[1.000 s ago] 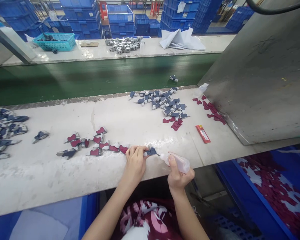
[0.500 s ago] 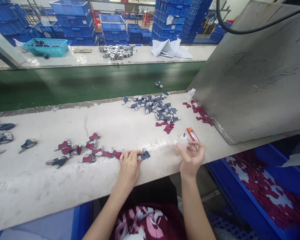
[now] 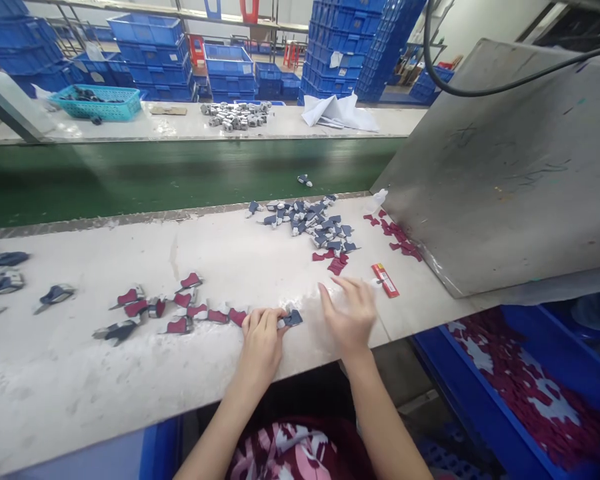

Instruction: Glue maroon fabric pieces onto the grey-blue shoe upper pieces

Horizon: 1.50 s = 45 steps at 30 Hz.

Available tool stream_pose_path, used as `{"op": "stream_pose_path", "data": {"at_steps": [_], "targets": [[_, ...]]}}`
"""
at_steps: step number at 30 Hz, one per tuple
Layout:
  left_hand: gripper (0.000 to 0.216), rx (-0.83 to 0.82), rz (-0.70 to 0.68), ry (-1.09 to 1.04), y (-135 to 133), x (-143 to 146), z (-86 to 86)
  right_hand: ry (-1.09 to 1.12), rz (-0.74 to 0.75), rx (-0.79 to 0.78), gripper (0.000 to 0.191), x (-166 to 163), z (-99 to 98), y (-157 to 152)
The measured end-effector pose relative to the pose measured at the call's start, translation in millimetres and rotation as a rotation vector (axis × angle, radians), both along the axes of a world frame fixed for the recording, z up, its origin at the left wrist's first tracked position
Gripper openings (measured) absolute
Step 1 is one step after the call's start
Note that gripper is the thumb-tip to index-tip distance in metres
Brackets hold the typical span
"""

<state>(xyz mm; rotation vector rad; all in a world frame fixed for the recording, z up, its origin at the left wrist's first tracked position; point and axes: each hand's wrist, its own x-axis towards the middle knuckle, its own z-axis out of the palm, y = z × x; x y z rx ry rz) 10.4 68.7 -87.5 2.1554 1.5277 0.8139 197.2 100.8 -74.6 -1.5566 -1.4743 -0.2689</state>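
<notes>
My left hand (image 3: 261,337) rests at the near edge of the white worktable (image 3: 130,373), fingers pressed together on a small blue-grey piece (image 3: 293,319). That piece ends a row of red-and-grey pieces (image 3: 180,308) running off to the left. My right hand (image 3: 351,310) hovers just right of the piece, fingers spread, holding nothing. A small red stick-like object (image 3: 385,279) lies just beyond its fingertips. No squeeze bottle shows in either hand.
A pile of blue-grey pieces (image 3: 310,223) and loose red pieces (image 3: 336,261) lie farther back. A slanted metal sheet (image 3: 505,173) fills the right. A green conveyor belt (image 3: 155,173) runs behind the table. A blue crate of red pieces (image 3: 530,393) sits lower right.
My right hand has let go of the squeeze bottle it held a second ago and now hangs open near the blue-grey piece. My left hand has stayed on that piece.
</notes>
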Motion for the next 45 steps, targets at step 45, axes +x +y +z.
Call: {"op": "stream_pose_path", "data": {"at_steps": [45], "targets": [[0.022, -0.3, 0.287, -0.976, -9, -4, 26.6, 0.612, 0.435, -0.246, 0.009, -63, 27.5, -46]]}}
